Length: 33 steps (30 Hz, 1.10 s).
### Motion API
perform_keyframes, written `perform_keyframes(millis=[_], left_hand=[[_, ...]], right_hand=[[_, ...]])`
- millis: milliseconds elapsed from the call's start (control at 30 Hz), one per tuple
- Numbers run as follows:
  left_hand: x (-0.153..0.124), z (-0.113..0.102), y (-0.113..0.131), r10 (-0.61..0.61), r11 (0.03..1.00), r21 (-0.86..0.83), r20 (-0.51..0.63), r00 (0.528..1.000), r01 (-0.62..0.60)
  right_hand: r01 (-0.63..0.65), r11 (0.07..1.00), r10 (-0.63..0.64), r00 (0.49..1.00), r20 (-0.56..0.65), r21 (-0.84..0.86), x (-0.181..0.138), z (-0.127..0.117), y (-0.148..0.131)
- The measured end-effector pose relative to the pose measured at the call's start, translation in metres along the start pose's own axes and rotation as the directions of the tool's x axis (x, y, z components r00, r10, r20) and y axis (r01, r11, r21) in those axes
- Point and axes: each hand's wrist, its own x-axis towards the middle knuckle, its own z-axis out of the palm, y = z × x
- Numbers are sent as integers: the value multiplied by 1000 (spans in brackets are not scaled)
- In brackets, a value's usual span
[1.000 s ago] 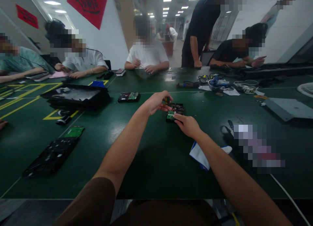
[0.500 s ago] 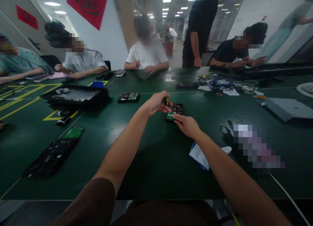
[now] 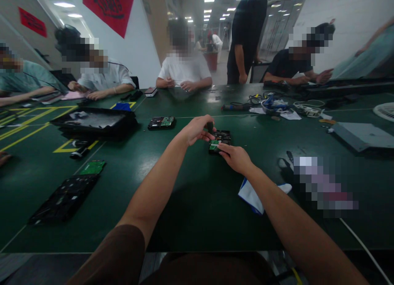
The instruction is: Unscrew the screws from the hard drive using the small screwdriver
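A hard drive (image 3: 224, 136) with a green circuit board lies on the table in front of me. My left hand (image 3: 198, 131) is closed around the dark handle of a screwdriver (image 3: 210, 127), held upright over the drive. Its tip is hidden behind my fingers. From the right, my right hand (image 3: 237, 157) grips the near edge of the drive, its fingertips over the green board. A white and blue cloth (image 3: 251, 196) lies under my right forearm.
Another hard drive (image 3: 161, 122) lies farther back on the left. A black tray (image 3: 95, 122) and a row of dark drives (image 3: 66, 194) are at left. Cables (image 3: 273, 104), a grey metal case (image 3: 363, 136) and a blurred object (image 3: 323, 184) are at right. Several people sit across the table.
The screwdriver handle has turned in my left hand, so its yellow marking no longer shows. My right hand stays on the drive. A standing person in the background has shifted slightly left.
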Motion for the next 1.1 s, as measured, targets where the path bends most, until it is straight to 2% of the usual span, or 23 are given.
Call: perform_keyframes(millis=[300, 600, 867, 1100], left_hand=[[0, 3, 0, -14, 1000, -6, 46, 999, 14], [-1, 2, 0, 18, 998, 66, 37, 999, -20], [1, 1, -2, 13, 1000, 8, 24, 1000, -13], [1, 0, -1, 11, 999, 39, 10, 1000, -12]], right_hand=[[0, 1000, 0, 1000, -10, -8, -1, 0, -1], [4, 1000, -4, 1000, -2, -18, 0, 0, 0], [12, 1000, -12, 1000, -7, -6, -1, -1, -1], [8, 1000, -8, 1000, -1, -6, 0, -1, -1]])
